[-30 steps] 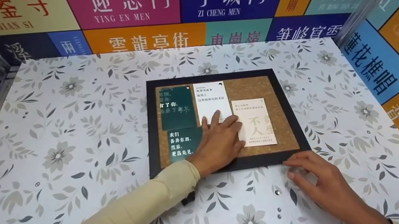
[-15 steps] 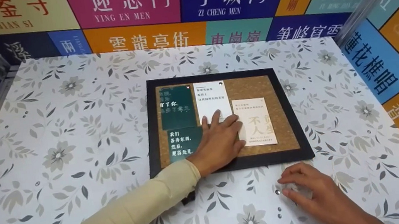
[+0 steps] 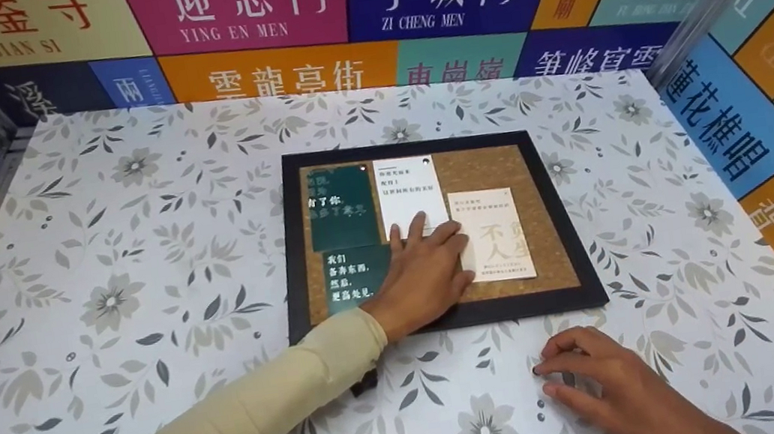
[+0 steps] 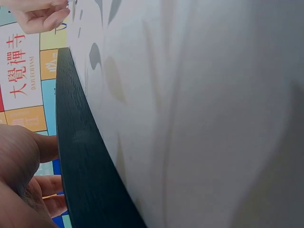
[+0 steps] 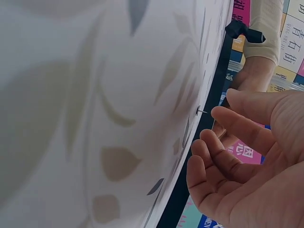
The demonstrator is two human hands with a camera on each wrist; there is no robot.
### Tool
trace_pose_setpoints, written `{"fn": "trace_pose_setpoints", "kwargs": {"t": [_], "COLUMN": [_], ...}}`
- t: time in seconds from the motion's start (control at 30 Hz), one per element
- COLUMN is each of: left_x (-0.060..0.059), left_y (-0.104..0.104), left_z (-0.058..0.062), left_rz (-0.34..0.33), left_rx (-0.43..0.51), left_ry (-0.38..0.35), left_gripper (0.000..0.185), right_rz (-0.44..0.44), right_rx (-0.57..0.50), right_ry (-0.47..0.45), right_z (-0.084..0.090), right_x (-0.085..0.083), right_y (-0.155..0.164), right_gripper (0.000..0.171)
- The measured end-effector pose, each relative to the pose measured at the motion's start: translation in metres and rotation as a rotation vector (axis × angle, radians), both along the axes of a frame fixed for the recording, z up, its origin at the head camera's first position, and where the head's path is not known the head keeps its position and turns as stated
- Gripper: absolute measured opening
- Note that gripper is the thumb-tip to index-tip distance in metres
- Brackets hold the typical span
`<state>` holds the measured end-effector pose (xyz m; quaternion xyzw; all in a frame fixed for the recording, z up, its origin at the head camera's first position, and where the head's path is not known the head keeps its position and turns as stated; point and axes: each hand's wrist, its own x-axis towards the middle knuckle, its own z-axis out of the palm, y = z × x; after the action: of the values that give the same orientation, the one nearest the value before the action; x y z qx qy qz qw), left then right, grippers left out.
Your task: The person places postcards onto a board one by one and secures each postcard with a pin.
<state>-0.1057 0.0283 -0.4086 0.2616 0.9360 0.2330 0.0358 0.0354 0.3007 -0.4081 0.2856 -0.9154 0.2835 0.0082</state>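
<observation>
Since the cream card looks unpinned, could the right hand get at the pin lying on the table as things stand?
Probably yes: the right hand hovers with fingertips beside the pin on the table, nothing between them.

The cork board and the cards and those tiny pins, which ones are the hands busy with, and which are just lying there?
Busy with:
left hand pressing the cream card on the cork board
right hand reaching for a pushpin

Just there:
two green cards
white card
spare pins
floral table

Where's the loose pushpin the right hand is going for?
In the head view the pushpin stands on the floral table, just below the black frame's lower edge, at the fingertips of the right hand. Two more pins lie just nearer the person.
</observation>
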Motion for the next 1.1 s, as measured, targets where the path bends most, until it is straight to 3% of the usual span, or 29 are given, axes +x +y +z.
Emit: {"fn": "trace_pose_setpoints", "kwargs": {"t": [0.5,0.87,1.1], "left_x": [0.000,0.000,0.000], "left_y": [0.000,0.002,0.001], "left_z": [0.000,0.000,0.000], "left_rz": [-0.001,0.005,0.006], "left_rx": [0.007,0.000,0.000], "left_ry": [-0.013,-0.020,-0.008], "left_gripper": [0.051,0.051,0.050], "right_rz": [0.000,-0.013,0.061], "right_rx": [-0.151,-0.156,-0.124], "right_ry": [0.075,0.058,0.067], "right_z": [-0.011,-0.008,-0.001], "right_x": [-0.013,-0.010,-0.003], "right_y": [-0.001,-0.003,-0.002], "right_gripper": [0.037,0.034,0.038]}}
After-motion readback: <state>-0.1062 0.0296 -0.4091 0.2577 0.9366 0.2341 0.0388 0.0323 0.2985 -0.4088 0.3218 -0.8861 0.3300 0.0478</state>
